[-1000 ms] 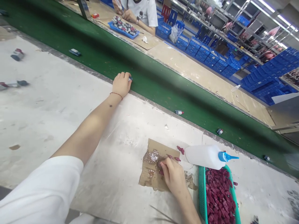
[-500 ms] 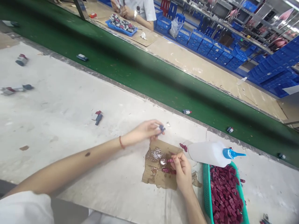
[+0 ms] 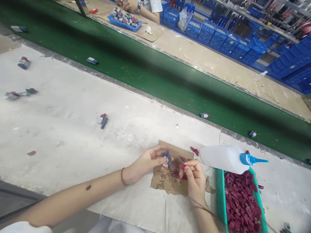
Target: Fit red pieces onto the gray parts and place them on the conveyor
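My left hand pinches a small blue-grey part above a torn piece of cardboard smeared with shiny glue. My right hand is closed on a small maroon piece, held just right of the blue-grey part. The two pieces are close together, apart by a small gap. Loose maroon pieces lie on the cardboard's far corner.
A green basket full of maroon pieces stands at the right, with a white glue bottle lying across its far end. Small assembled parts lie on the white table and ride the green conveyor belt. Another person works across the belt.
My left hand came back from the belt's edge with the blue-grey part and lowered it over the cardboard. My right hand lifted a maroon piece toward it.
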`<action>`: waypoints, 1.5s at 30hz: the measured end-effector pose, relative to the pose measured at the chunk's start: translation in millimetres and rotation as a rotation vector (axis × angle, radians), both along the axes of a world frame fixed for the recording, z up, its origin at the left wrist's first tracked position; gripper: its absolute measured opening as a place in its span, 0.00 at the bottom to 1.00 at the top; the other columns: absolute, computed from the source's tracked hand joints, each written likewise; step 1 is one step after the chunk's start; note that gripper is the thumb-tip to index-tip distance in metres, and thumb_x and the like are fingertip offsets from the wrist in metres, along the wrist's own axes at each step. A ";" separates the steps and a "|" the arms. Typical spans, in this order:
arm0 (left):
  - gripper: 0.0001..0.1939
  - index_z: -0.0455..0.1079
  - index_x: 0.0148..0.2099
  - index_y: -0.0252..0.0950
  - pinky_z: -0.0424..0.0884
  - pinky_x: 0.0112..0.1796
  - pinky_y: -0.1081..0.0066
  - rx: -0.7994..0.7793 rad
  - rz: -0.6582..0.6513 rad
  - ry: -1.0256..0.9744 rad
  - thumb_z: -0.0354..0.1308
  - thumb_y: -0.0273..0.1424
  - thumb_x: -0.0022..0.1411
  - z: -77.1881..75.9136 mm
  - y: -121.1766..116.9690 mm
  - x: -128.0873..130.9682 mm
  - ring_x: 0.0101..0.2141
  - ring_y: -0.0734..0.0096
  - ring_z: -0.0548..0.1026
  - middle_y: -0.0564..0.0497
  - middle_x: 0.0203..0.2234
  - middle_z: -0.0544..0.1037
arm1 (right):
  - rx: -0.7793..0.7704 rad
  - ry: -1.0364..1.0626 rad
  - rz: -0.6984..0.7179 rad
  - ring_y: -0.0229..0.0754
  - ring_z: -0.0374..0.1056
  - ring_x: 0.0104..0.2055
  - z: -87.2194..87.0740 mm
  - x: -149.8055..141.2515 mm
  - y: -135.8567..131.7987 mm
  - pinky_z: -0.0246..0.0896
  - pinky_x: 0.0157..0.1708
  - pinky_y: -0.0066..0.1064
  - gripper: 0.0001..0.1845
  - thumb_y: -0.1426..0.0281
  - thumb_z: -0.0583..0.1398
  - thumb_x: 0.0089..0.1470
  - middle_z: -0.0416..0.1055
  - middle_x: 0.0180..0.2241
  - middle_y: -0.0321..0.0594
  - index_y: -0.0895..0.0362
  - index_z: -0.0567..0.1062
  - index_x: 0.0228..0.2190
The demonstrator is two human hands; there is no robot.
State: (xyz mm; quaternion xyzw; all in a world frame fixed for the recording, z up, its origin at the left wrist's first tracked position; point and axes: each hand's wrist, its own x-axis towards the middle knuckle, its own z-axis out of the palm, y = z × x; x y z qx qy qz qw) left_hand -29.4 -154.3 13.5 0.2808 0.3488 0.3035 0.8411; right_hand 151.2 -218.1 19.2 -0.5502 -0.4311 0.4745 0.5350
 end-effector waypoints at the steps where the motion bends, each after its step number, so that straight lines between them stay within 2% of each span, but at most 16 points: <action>1: 0.28 0.75 0.48 0.34 0.70 0.32 0.73 -0.020 -0.005 0.001 0.74 0.42 0.47 -1.1 -0.6 -0.2 0.29 0.74 0.74 0.49 0.33 0.80 | 0.016 -0.016 -0.004 0.38 0.65 0.19 -0.4 -0.6 -0.7 0.61 0.20 0.27 0.17 0.53 0.62 0.59 0.69 0.19 0.33 0.54 0.71 0.31; 4: 0.27 0.78 0.47 0.35 0.72 0.36 0.71 -0.051 -0.034 -0.004 0.73 0.43 0.48 -3.9 -3.1 0.0 0.31 0.73 0.75 0.48 0.37 0.80 | 0.071 -0.060 -0.008 0.37 0.66 0.20 -1.8 -2.6 -3.5 0.63 0.20 0.26 0.15 0.56 0.62 0.61 0.70 0.19 0.33 0.54 0.72 0.31; 7: 0.26 0.77 0.50 0.38 0.72 0.43 0.69 -0.062 -0.067 -0.042 0.73 0.41 0.49 -4.8 -5.2 0.4 0.39 0.68 0.77 0.47 0.42 0.80 | 0.118 -0.109 -0.013 0.36 0.66 0.20 -2.6 -5.1 -7.1 0.64 0.20 0.26 0.15 0.57 0.61 0.62 0.70 0.20 0.33 0.55 0.73 0.31; 9: 0.26 0.77 0.50 0.39 0.72 0.44 0.70 -0.056 -0.084 -0.072 0.73 0.41 0.48 -5.6 -5.9 0.7 0.41 0.68 0.76 0.47 0.44 0.80 | 0.131 -0.159 0.000 0.37 0.67 0.21 -2.4 -6.7 -9.4 0.64 0.21 0.26 0.15 0.57 0.60 0.63 0.70 0.21 0.34 0.55 0.73 0.31; 15: 0.22 0.77 0.43 0.36 0.72 0.34 0.75 0.003 -0.052 -0.076 0.74 0.40 0.47 -12.3 -6.8 2.4 0.32 0.75 0.75 0.51 0.35 0.77 | 0.156 -0.243 0.036 0.39 0.71 0.24 -0.5 -9.2 -12.8 0.67 0.24 0.28 0.12 0.59 0.58 0.64 0.73 0.24 0.37 0.54 0.74 0.33; 20: 0.23 0.74 0.40 0.33 0.70 0.31 0.76 0.023 -0.025 -0.058 0.75 0.40 0.46 -14.9 -9.2 3.0 0.26 0.78 0.73 0.53 0.29 0.76 | 0.176 -0.290 0.063 0.41 0.72 0.26 -6.1 -11.2 -15.7 0.68 0.25 0.29 0.10 0.61 0.58 0.65 0.75 0.28 0.40 0.53 0.74 0.35; 27: 0.22 0.72 0.39 0.33 0.68 0.30 0.75 0.039 -0.034 -0.046 0.75 0.39 0.46 -14.3 -9.3 3.7 0.26 0.77 0.73 0.54 0.28 0.76 | 0.229 -0.378 0.101 0.40 0.72 0.28 -7.6 -11.9 -15.0 0.65 0.25 0.27 0.05 0.68 0.57 0.66 0.75 0.29 0.38 0.52 0.73 0.37; 34: 0.25 0.71 0.38 0.33 0.69 0.31 0.74 0.083 -0.041 -0.003 0.75 0.42 0.45 -18.8 -12.9 5.2 0.27 0.76 0.73 0.54 0.26 0.76 | 0.289 -0.506 0.138 0.41 0.71 0.26 1.8 -16.1 -11.1 0.65 0.24 0.29 0.09 0.69 0.56 0.66 0.75 0.27 0.38 0.53 0.73 0.33; 38: 0.26 0.69 0.38 0.34 0.70 0.32 0.73 0.117 -0.052 0.038 0.73 0.46 0.45 -19.1 -19.3 5.8 0.27 0.73 0.74 0.53 0.25 0.76 | 0.279 -0.484 0.147 0.41 0.70 0.26 1.4 -16.0 -13.1 0.66 0.26 0.30 0.09 0.70 0.56 0.65 0.75 0.26 0.38 0.53 0.73 0.31; 41: 0.23 0.70 0.42 0.35 0.71 0.31 0.72 0.211 -0.094 0.073 0.69 0.46 0.52 -12.9 -22.5 2.7 0.28 0.71 0.75 0.51 0.27 0.77 | 0.190 -0.355 0.105 0.40 0.68 0.24 -0.8 -12.4 -14.7 0.64 0.24 0.29 0.10 0.65 0.57 0.65 0.72 0.24 0.37 0.53 0.72 0.32; 43: 0.19 0.71 0.46 0.36 0.71 0.30 0.72 0.403 -0.161 0.163 0.65 0.42 0.58 -7.7 -21.8 -1.4 0.28 0.70 0.74 0.50 0.29 0.78 | 0.113 -0.231 0.079 0.39 0.66 0.21 -1.2 -9.7 -14.3 0.62 0.22 0.28 0.13 0.59 0.57 0.65 0.69 0.21 0.34 0.54 0.71 0.31; 45: 0.15 0.73 0.49 0.38 0.70 0.31 0.73 0.663 -0.220 0.288 0.62 0.38 0.62 -4.7 -19.1 -5.8 0.29 0.70 0.74 0.49 0.32 0.79 | 0.044 -0.136 0.084 0.37 0.63 0.19 -0.1 -8.3 -12.1 0.60 0.21 0.27 0.17 0.55 0.58 0.63 0.65 0.18 0.32 0.54 0.70 0.29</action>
